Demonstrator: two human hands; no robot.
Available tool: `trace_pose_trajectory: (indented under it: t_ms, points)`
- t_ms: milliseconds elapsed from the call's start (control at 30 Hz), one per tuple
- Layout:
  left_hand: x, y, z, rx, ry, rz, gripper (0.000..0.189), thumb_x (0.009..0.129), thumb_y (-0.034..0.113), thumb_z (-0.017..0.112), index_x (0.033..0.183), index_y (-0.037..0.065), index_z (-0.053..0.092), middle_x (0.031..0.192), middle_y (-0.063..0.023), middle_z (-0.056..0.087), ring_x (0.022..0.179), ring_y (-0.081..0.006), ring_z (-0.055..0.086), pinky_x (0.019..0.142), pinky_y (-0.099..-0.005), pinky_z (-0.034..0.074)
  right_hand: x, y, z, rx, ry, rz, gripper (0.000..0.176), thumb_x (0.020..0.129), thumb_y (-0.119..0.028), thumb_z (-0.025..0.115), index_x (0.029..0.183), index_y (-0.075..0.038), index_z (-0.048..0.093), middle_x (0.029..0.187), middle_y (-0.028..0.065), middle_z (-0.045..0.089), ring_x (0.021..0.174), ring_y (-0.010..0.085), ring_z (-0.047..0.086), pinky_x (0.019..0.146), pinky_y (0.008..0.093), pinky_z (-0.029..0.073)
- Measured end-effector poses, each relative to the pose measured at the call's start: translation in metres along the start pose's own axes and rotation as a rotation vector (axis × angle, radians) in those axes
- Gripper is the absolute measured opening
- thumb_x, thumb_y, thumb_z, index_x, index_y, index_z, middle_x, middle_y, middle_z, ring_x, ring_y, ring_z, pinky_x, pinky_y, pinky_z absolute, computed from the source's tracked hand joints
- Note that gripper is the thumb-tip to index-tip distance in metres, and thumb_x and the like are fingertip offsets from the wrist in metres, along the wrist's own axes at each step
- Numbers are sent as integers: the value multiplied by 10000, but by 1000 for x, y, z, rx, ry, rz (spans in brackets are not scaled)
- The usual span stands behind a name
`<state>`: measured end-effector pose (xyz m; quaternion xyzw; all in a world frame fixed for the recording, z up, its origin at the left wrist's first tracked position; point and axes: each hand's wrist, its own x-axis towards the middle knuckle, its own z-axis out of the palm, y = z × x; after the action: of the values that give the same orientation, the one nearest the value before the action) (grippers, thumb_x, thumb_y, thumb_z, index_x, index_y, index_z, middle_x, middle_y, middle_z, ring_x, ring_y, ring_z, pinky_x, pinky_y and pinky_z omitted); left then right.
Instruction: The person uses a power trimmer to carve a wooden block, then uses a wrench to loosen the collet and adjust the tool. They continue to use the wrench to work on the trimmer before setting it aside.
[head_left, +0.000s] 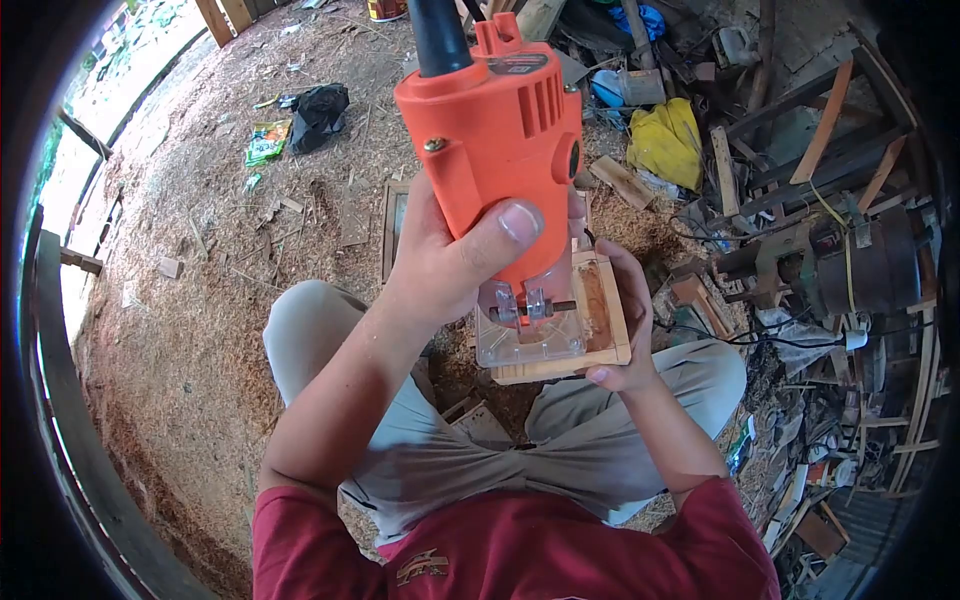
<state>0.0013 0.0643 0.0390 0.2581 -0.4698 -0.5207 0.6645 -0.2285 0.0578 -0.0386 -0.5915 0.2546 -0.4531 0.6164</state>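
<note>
My left hand (447,262) is wrapped round the lower body of an orange trim router (510,130), its thumb across the front. The router stands upright, a black hose or cord sleeve rising from its top. Its clear plastic base (530,345) rests over a small light wooden frame (622,345) with a reddish-brown inner panel. My right hand (632,325) grips that frame from the right side, fingers behind and thumb at the near corner. The router bit is hidden behind the base and its clamp screw.
Wood shavings cover the ground (190,330). A second wooden frame (391,230) lies beyond my left forearm. To the right are a motor-like machine (865,265) with cords, a yellow cloth or bag (665,145) and heaped wood scraps. A black plastic bag (318,115) lies at the far left.
</note>
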Motion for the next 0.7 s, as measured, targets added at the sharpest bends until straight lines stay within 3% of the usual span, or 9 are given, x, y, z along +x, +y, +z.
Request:
trace_pose_trajectory:
  t_ms: [433,700]
  points:
    - [-4,-3,-6,50,-59,15,795,860,630,691,1286,-17,513,1092,-165,651,983,-249,680,843,-390,583,-1,-2,1,-8,1,8,1208,554,-372,927,1522,20,321,1418,147,473,1340,265,491,1156,406,357]
    - [-2,-4,1,32,57,12,800,871,650,661,1302,-5,503,1082,-157,649,967,-242,690,849,-384,585,-1,3,-2,-4,-34,2,1200,561,-357,929,1525,7,313,1418,144,470,1344,266,485,1156,410,359]
